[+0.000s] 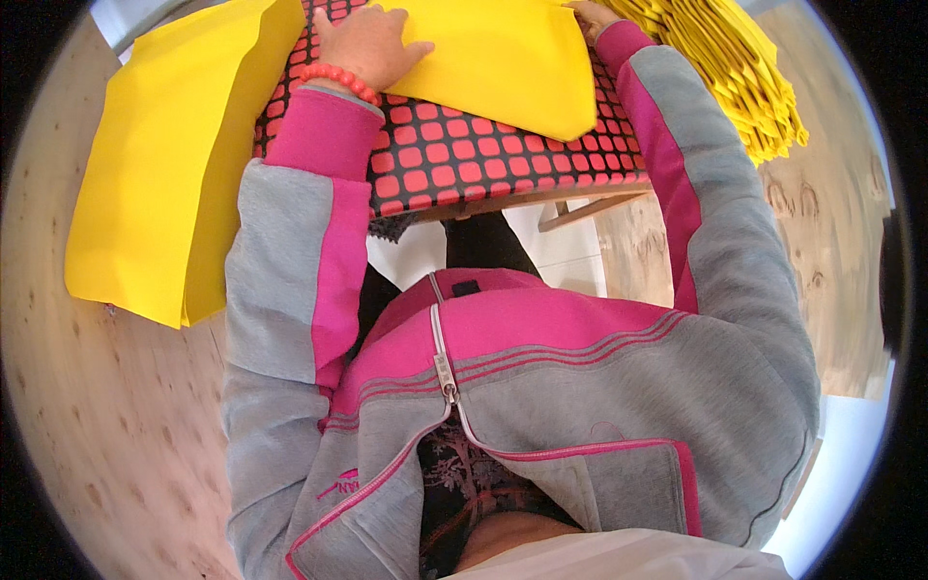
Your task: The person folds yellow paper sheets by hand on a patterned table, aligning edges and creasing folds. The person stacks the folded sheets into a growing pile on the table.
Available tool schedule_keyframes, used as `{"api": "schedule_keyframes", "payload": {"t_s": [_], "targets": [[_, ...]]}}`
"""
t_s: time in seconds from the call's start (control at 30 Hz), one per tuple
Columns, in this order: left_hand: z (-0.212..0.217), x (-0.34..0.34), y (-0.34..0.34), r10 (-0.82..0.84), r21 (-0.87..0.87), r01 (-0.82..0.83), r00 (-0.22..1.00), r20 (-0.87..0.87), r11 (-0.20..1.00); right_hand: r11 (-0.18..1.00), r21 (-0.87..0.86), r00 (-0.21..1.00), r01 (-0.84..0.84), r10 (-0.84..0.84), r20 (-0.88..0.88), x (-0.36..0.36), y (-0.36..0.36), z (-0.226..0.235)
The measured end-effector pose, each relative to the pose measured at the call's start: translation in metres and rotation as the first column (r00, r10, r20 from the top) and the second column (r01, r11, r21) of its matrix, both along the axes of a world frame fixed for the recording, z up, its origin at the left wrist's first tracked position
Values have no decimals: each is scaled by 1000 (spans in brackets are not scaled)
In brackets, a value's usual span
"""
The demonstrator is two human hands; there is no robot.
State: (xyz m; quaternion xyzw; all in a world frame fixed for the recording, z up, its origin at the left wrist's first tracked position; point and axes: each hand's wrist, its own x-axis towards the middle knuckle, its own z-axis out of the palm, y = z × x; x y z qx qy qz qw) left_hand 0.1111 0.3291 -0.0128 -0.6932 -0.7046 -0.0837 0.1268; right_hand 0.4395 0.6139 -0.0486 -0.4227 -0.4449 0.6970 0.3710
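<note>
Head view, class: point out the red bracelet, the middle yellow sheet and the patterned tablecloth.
Red bracelet (340, 76), head view: its beads.
Middle yellow sheet (498, 68), head view: its flat face.
Patterned tablecloth (443, 175), head view: its near side.

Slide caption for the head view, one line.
Left hand overlapping a flat yellow piece, right hand at its right edge, on a red-and-black cloth.

At 12 o'clock stands a surface (445, 174) covered in black cloth printed with rounded red squares, a wooden bar (592, 210) showing beneath it toward 2 o'clock. White flooring (561, 244) with thin joint lines lies below that. Pale, knotty wood boarding (116, 425) spans 8 to 10 o'clock; a similar wooden panel (841, 222) fills 3 o'clock. Bright, bluish-white light glows at 4 o'clock.
</note>
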Motion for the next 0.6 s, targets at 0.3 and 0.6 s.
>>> {"api": "schedule_keyframes", "payload": {"t_s": [0.3,0.6], "targets": [[-3,8,-62,-4,209,-31,987,164,977,998,32,997,-49,47,64,28,-81,6],[11,153,-130,-186,354,174,983,-1,919,999,9,999,46,-45,-13,8,-206,30]]}}
